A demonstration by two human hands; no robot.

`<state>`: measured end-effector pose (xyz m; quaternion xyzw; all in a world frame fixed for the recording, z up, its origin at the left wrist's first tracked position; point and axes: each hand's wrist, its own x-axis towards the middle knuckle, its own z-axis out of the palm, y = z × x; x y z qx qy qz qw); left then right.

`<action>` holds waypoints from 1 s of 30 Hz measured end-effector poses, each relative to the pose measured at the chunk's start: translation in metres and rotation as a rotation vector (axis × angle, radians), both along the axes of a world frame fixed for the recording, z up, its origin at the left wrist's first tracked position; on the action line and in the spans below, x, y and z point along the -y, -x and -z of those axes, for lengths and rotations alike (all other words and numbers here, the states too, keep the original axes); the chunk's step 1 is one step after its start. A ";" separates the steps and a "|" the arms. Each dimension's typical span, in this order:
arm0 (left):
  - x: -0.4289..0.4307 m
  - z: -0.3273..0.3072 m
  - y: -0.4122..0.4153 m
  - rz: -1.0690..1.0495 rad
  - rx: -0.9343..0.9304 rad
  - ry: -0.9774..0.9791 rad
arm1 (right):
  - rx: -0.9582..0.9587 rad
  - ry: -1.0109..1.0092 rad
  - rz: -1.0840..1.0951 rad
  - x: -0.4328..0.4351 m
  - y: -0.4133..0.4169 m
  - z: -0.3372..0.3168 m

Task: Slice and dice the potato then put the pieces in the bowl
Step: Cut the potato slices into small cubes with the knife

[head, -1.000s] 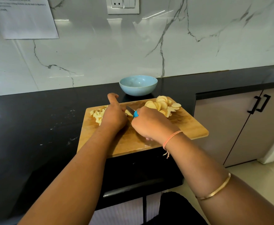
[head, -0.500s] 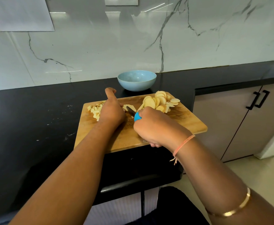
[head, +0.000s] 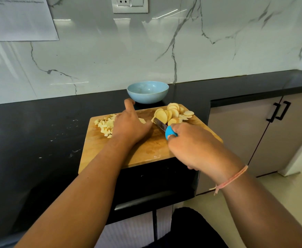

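A wooden cutting board [head: 146, 151] lies on the black counter. Diced potato pieces [head: 105, 126] are heaped at its far left, and round potato slices [head: 173, 112] are piled at its far right. My left hand [head: 130, 127] rests palm down on the board between the two piles, covering some potato, thumb raised toward the bowl. My right hand [head: 191, 145] grips the blue handle of a knife [head: 162, 125], whose blade points at the slices. An empty light blue bowl [head: 147, 92] stands just behind the board.
The black counter [head: 39, 133] stretches left and right, with a marble wall behind. A cabinet with black handles [head: 279, 111] stands to the right. The board's front edge overhangs the counter edge.
My right hand has drawn the knife back and to the right, so more blade shows near the slices. My left hand has stayed on the board.
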<state>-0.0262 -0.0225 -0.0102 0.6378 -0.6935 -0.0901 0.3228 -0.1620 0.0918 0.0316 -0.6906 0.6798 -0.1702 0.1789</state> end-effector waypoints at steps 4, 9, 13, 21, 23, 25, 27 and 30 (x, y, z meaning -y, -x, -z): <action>-0.001 0.002 0.004 -0.024 0.123 -0.005 | -0.017 -0.024 0.019 0.009 -0.001 0.003; 0.002 0.004 0.003 -0.028 0.056 -0.033 | -0.022 -0.029 0.000 0.027 -0.011 0.003; 0.004 0.006 0.002 -0.004 0.015 -0.035 | -0.027 -0.039 0.003 0.033 -0.012 0.000; 0.007 0.006 0.002 0.020 -0.028 -0.023 | -0.015 -0.120 0.016 0.025 -0.008 -0.004; 0.007 0.005 0.001 0.025 -0.020 -0.028 | 0.014 -0.119 0.007 0.021 -0.006 -0.005; 0.007 0.003 0.001 0.028 0.000 -0.044 | 0.037 -0.139 0.030 0.020 -0.006 -0.008; 0.007 0.001 0.002 0.042 0.068 -0.064 | 0.105 -0.188 0.076 0.021 -0.005 -0.010; 0.006 0.001 0.001 0.086 0.138 -0.077 | 0.096 -0.103 0.073 0.023 -0.005 -0.008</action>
